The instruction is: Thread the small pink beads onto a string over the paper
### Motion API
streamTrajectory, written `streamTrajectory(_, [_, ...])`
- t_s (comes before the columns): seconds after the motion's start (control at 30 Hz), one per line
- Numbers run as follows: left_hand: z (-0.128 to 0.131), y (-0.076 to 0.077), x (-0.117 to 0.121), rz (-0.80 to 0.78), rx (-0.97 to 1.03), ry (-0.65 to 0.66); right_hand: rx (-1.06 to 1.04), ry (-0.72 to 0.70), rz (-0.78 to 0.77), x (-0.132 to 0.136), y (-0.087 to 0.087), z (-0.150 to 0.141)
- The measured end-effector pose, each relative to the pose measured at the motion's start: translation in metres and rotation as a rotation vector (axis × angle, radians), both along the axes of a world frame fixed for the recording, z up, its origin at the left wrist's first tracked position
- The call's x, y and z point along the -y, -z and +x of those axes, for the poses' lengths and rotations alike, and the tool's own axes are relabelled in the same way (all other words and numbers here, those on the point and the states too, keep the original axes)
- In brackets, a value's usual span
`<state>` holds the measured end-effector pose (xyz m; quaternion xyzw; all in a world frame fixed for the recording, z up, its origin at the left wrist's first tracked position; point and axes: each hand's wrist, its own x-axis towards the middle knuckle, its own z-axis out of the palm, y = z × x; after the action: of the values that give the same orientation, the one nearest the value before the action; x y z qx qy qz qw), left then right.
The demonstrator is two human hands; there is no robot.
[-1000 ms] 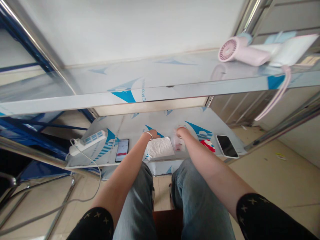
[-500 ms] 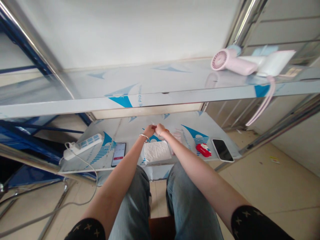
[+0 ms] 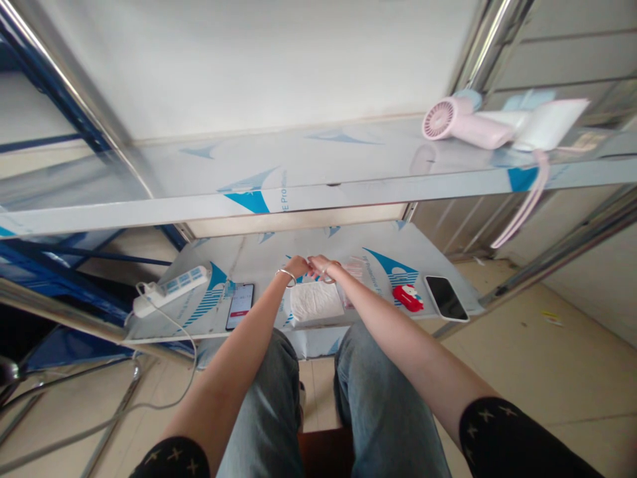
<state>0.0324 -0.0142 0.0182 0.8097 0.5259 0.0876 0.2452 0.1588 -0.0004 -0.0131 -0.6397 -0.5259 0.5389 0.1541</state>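
Note:
My left hand (image 3: pixel 297 265) and my right hand (image 3: pixel 318 265) meet over the lower shelf (image 3: pixel 259 255), fingers curled and pinched together on something small that I cannot make out. A thin bracelet circles each wrist. Just below the hands lies a folded white cloth (image 3: pixel 315 301). A small clear packet with pink print (image 3: pixel 354 269) rests to the right of my right hand.
On the lower shelf: a white power strip (image 3: pixel 170 289) with its cable hanging down, a lit phone (image 3: pixel 240 306), a red case (image 3: pixel 407 297), a dark phone (image 3: pixel 446 298). A pink hair dryer (image 3: pixel 465 125) lies on the upper shelf (image 3: pixel 259 192). My knees are under the shelf edge.
My hands were apart a second ago, the right one by the clear packet. They have come together above the white cloth and stay pinched against each other.

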Motion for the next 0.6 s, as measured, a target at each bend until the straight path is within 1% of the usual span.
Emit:
streamTrajectory(0.1, [0.006,-0.004,0.002,0.047,-0.167,0.043,0.022,-0.003,0.003,-0.002,0.006,-0.001])
streamTrajectory(0.13, [0.007,-0.005,0.003,0.062,-0.199,0.034,0.015,-0.003,0.013,-0.001,0.006,-0.002])
streamTrajectory(0.27, [0.008,-0.009,0.008,0.101,-0.157,-0.040,-0.057,-0.023,0.043,0.004,-0.001,-0.003])
streamTrajectory(0.37, [0.008,-0.011,0.010,0.115,-0.170,-0.007,-0.063,-0.058,-0.035,0.004,-0.005,-0.004])
streamTrajectory(0.43, [0.009,-0.010,0.009,0.107,-0.187,0.016,-0.068,-0.071,-0.077,0.002,-0.004,-0.003])
streamTrajectory(0.5, [0.009,-0.007,0.006,0.081,-0.179,0.036,-0.067,-0.055,-0.085,0.001,-0.002,-0.001])
streamTrajectory(0.6, [0.009,-0.001,0.001,0.048,-0.150,0.016,-0.049,-0.018,-0.090,0.000,0.001,0.002])
